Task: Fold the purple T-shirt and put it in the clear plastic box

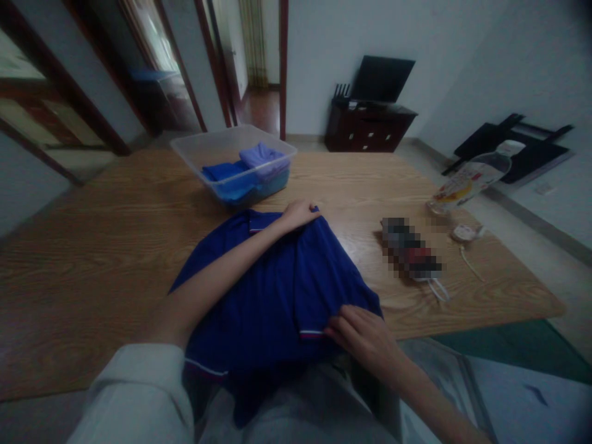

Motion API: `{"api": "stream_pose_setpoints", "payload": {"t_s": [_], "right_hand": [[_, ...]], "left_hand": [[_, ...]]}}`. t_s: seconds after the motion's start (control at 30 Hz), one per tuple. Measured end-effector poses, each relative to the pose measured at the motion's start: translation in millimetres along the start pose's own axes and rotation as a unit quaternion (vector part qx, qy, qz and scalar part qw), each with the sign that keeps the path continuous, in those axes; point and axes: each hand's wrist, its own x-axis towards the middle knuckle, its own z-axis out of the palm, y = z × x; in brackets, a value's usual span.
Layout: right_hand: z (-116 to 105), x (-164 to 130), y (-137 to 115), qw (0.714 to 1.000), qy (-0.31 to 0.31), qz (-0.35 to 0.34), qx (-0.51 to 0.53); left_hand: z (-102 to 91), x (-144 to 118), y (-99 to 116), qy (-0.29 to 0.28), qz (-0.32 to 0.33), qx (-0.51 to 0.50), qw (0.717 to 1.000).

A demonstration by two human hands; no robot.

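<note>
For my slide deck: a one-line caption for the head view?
Both hands, left hand and right hand, grip a blue shirt on a wooden table.

Shirt (pixel 277 290) on table (pixel 92 259), bin (pixel 234 160) behind it (folded clothes inside), bottle (pixel 472 176) far right.

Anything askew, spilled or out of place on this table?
The plastic bottle lies tipped over at the table's far right edge, neck overhanging; no spill is visible. The blue shirt droops off the near edge, held by both hands.
</note>
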Motion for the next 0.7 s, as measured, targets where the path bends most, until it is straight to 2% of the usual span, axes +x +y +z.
{"api": "stream_pose_setpoints", "payload": {"t_s": [0.13, 0.3, 0.4, 0.57, 0.7], "right_hand": [[-6.6, -12.6, 5.4, 0.999, -0.007, -0.038, 0.027], [-28.2, -9.5, -1.3, 0.992, -0.099, 0.005, 0.076], [-37.9, -2.0, 2.6, 0.986, -0.144, -0.001, 0.083], [-29.9, -10.2, 13.3, 0.992, -0.116, -0.051, 0.018], [-34.0, -23.7, 14.6, 0.982, -0.16, -0.035, 0.092]], "left_hand": [[1.0, -3.2, -0.6, 0.001, 0.011, 0.022, 1.0], [5.1, -20.8, -2.0, 0.03, 0.035, 0.04, 0.998], [2.2, -29.0, -5.4, 0.041, 0.047, 0.034, 0.997], [-3.5, -27.3, -12.7, 0.04, 0.053, 0.006, 0.998], [-0.8, -24.8, -16.8, 0.042, 0.055, -0.019, 0.997]]}}
